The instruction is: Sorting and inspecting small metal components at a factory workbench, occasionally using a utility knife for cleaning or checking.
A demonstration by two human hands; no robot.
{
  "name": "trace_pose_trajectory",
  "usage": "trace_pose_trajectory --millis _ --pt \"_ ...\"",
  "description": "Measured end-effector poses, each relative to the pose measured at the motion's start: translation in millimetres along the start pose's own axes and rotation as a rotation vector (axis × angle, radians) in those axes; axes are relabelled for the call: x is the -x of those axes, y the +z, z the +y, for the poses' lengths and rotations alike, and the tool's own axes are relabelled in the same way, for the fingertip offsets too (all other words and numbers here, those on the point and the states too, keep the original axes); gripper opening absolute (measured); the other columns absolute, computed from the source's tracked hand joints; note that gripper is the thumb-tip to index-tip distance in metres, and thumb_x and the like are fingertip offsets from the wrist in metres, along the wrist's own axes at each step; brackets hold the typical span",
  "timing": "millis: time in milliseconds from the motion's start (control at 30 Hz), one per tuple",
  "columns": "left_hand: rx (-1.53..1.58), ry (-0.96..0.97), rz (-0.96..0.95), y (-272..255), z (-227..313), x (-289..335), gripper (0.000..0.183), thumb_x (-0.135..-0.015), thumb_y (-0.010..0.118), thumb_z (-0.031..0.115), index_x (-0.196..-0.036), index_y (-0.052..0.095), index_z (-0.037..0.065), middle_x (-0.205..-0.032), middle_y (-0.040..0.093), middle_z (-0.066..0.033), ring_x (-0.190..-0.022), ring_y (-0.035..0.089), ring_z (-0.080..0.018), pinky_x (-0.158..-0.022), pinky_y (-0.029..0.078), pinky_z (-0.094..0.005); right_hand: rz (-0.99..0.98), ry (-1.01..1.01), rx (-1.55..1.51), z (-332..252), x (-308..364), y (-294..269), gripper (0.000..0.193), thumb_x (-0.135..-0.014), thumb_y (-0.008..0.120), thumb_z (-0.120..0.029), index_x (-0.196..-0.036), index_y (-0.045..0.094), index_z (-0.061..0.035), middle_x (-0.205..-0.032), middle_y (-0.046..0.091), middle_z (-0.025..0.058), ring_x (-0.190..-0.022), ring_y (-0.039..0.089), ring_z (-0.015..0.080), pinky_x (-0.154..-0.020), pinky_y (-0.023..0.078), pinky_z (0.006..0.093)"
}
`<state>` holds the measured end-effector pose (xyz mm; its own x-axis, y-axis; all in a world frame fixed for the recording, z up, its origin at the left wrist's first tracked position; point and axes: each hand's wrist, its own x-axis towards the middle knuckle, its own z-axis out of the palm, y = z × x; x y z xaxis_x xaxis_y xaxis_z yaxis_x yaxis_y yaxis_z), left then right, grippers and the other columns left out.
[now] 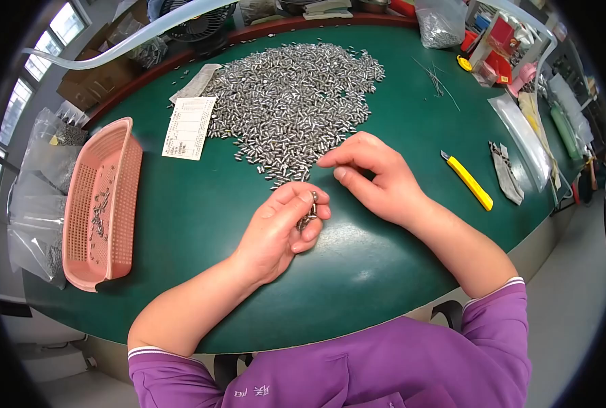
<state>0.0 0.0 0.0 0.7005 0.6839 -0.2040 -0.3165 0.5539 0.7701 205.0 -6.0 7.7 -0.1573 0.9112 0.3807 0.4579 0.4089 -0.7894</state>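
My left hand (270, 228) is cupped over the table, its fingers curled round several small shiny metal pins (307, 219). One of them stands up at the thumb tip. To the right of it, my right hand (384, 178) hovers at the near edge of a large heap of the same small metal pins (296, 95). Its index finger reaches left, apart from the thumb, and nothing shows between them; the other fingers are partly hidden.
A pink plastic basket (127, 204) with a few pins stands at left, beside clear bags (38, 224). A paper slip (189, 128) lies against the heap. On the right are a yellow utility knife (471, 183), thin wires (439, 85) and a grey cloth strip (505, 173).
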Motion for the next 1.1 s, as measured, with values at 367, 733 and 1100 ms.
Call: trace_pose_trajectory --millis 367,733,1100 --pt "0.077 -0.008 -0.034 -0.9 0.4 0.4 0.015 -0.098 0.050 0.023 -0.101 0.054 0.009 -0.089 0.056 -0.0037 -0.063 0.043 -0.0077 -0.048 0.031 -0.0187 -0.036 -0.338 0.126 -10.3 3.0 0.9 0.028 -0.073 0.065 -0.002 -0.097 0.070 -0.0155 -0.083 0.058 0.0025 -0.079 0.057 0.0216 -0.070 0.046 0.0344" --pt "0.020 0.007 -0.004 1.1 -1.5 0.2 0.013 -0.099 0.048 0.020 -0.100 0.051 0.007 -0.089 0.052 -0.0048 -0.058 0.038 -0.0064 -0.045 0.029 -0.0180 0.084 -0.456 0.287 -5.9 -0.6 -5.9 0.023 -0.071 0.069 -0.001 -0.091 0.069 -0.0113 -0.084 0.060 0.0030 -0.075 0.058 0.0208 -0.065 0.046 0.0326" --pt "0.036 0.017 -0.037 -0.4 0.4 1.2 0.013 -0.097 0.052 0.016 -0.106 0.052 0.006 -0.090 0.054 -0.0033 -0.062 0.040 -0.0060 -0.049 0.032 -0.0173 0.103 -0.527 0.275 -11.0 0.9 -7.1 0.025 -0.069 0.071 0.000 -0.090 0.069 -0.0118 -0.083 0.059 0.0025 -0.072 0.057 0.0197 -0.062 0.046 0.0314"
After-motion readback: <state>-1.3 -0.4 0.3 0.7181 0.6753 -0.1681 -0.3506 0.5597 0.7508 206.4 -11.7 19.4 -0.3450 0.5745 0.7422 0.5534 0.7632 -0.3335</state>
